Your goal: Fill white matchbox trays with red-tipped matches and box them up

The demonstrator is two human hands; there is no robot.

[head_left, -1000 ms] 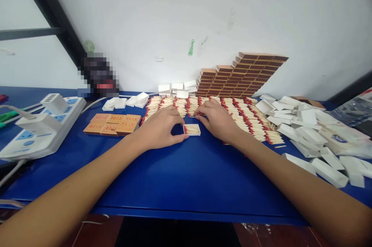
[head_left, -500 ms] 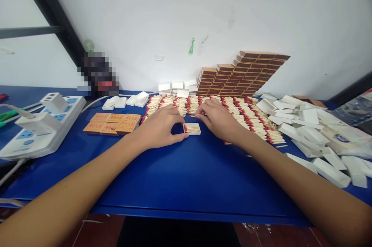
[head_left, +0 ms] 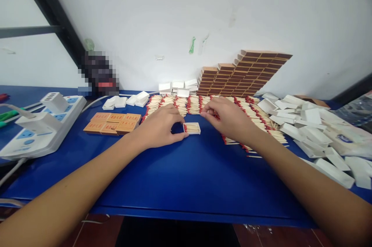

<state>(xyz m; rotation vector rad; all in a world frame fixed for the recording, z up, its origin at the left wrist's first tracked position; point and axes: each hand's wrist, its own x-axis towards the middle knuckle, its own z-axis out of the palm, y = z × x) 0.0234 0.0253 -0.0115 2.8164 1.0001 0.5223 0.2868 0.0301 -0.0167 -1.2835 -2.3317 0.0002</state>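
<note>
A small white matchbox tray (head_left: 192, 128) filled with red-tipped matches lies on the blue table (head_left: 180, 181). My left hand (head_left: 159, 126) curls around its left end, thumb and fingers touching it. My right hand (head_left: 229, 117) rests on the spread of loose red-tipped matches (head_left: 255, 119) behind the tray, its fingertips pinched on a few matches near the row's middle.
Stacked brown matchbox sleeves (head_left: 241, 74) lean on the wall. Empty white trays (head_left: 314, 130) pile at the right, and a few more white trays (head_left: 177, 86) sit behind the matches. Orange printed matchboxes (head_left: 113, 122) lie left. A white power strip (head_left: 43, 123) sits at far left.
My right hand has shifted a little right and back along the matches, away from the tray. My left hand has stayed on the tray.
</note>
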